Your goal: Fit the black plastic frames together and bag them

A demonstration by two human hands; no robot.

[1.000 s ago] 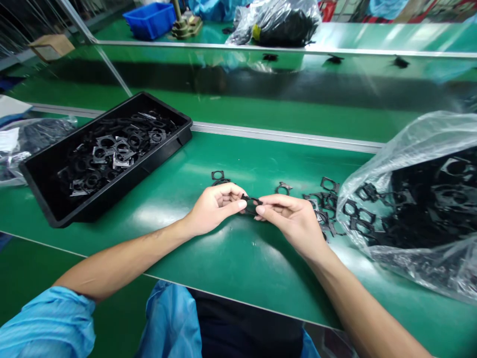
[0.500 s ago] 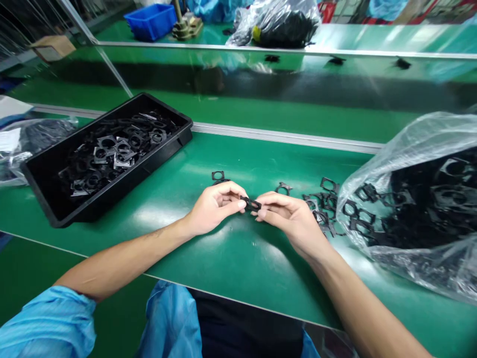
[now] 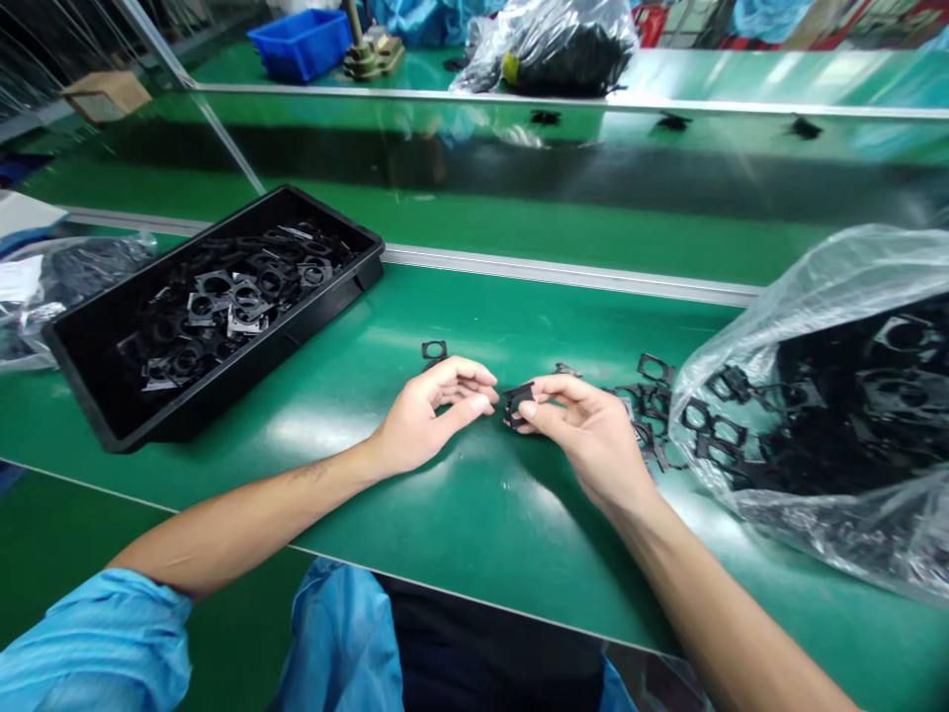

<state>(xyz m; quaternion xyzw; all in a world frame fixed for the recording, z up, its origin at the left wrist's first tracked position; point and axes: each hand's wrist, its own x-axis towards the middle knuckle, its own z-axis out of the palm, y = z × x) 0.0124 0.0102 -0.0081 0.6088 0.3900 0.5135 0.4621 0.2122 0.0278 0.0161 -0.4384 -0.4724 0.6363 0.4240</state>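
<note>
Between the thumb and fingers of my right hand (image 3: 585,420) is a black plastic frame (image 3: 517,405), turned on edge above the green table. My left hand (image 3: 441,410) is just left of it, fingers curved and apart from the thumb, with nothing in it. A small gap separates its fingertips from the held piece. Behind my left hand lies a square black frame with a round hole (image 3: 434,349), another piece partly hidden beside it. Several similar loose frames (image 3: 653,400) lie to the right of my right hand, some of them covered by it.
A black tray (image 3: 348,272) full of such frames stands at the left. At the right, a clear plastic bag (image 3: 741,326) lies open with many more inside. A metal strip (image 3: 563,273) runs along the table's back. Farther off are a blue bin (image 3: 301,44) and another bag (image 3: 570,49).
My left hand has let go of the black frame, which both hands held before. The right hand has turned the frame, so its broader side now shows.
</note>
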